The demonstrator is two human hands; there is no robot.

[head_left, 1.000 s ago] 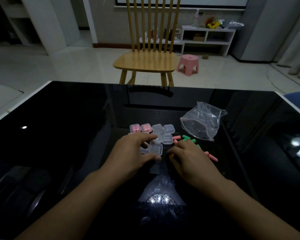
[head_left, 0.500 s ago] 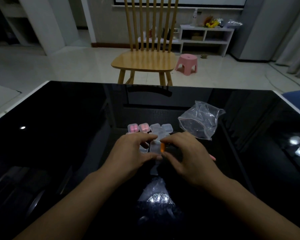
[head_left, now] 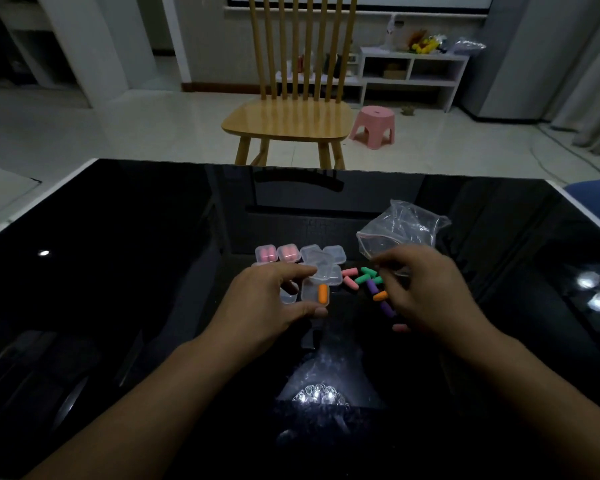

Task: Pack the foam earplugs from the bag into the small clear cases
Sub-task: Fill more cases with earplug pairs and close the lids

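My left hand [head_left: 271, 306] holds a small clear case [head_left: 314, 294] between thumb and fingers, lid up, with one orange earplug [head_left: 323, 293] lying inside. My right hand [head_left: 420, 292] hovers over the loose earplugs [head_left: 364, 279], pink, green, purple and orange, scattered on the black table [head_left: 118, 271]; its fingers hang curled above a second orange earplug [head_left: 380, 295] and hold nothing I can see. Several more clear cases [head_left: 321, 259] sit behind, two of them with pink earplugs [head_left: 278, 253] inside. The crumpled clear bag [head_left: 395, 230] lies behind my right hand.
The table is glossy black with light reflections near me and at the right. A wooden chair [head_left: 291, 116] stands past the far edge, a pink stool [head_left: 374, 124] and a white shelf [head_left: 413, 71] behind it. A blue seat [head_left: 596, 195] shows at the right edge.
My right hand brought an orange earplug to the case held by my left hand, left it inside, and has moved back right over the loose earplugs.
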